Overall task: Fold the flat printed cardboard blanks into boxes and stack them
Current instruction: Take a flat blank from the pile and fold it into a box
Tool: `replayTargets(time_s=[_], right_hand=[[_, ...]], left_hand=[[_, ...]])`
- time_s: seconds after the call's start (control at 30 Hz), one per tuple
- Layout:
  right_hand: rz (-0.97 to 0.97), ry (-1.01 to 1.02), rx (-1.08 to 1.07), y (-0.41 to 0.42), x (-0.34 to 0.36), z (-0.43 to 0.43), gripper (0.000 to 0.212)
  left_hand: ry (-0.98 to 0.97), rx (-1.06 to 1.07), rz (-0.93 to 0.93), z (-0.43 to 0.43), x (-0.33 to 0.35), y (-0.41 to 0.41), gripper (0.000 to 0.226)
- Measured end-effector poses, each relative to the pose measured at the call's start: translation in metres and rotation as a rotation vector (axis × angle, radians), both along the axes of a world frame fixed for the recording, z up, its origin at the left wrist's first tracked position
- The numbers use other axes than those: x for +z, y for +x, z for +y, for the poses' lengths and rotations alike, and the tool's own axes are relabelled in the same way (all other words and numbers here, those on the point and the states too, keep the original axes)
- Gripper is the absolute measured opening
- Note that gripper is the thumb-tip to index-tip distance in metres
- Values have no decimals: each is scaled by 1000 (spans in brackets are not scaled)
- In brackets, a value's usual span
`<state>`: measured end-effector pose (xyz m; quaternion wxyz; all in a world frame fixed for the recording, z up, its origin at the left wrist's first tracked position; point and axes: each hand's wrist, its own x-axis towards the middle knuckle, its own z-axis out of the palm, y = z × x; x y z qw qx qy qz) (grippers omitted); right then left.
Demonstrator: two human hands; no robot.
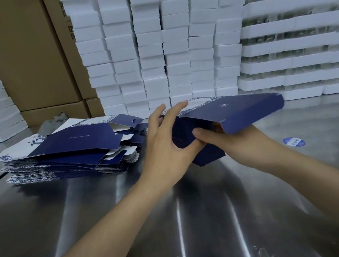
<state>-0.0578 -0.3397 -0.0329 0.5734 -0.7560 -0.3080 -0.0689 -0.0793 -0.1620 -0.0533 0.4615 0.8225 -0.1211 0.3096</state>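
Shaping one navy printed cardboard box (pixel 240 111) above the steel desk (pixel 181 228), the right hand (pixel 229 140) is gripping it, fingers curled, the left hand (pixel 166 142) is pressing its end, fingers straight, while a thick pile of flat navy-and-white blanks (pixel 67 155) is awaiting folding.

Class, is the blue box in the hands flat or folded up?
Folded up, not finished: the blue box shows a top and side panel, its near end open.

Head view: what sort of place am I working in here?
Probably a packaging workshop: a pile of flat printed blanks beside the blue box being folded, stacked white foam blocks behind, brown shipping cartons at left.
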Motion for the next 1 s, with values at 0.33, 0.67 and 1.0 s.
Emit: replayTargets(time_s=[0.33,0.67,1.0], right_hand=[[88,22,48,5,-9,9,13],[-154,-45,25,-6,-10,15,24],[-598,-280,-70,-9,-36,30,18]], left_hand=[[-36,72,-26,2,4,2,55],[-473,144,43,16,12,10,23],[-1067,0,320,18,1,20,40]])
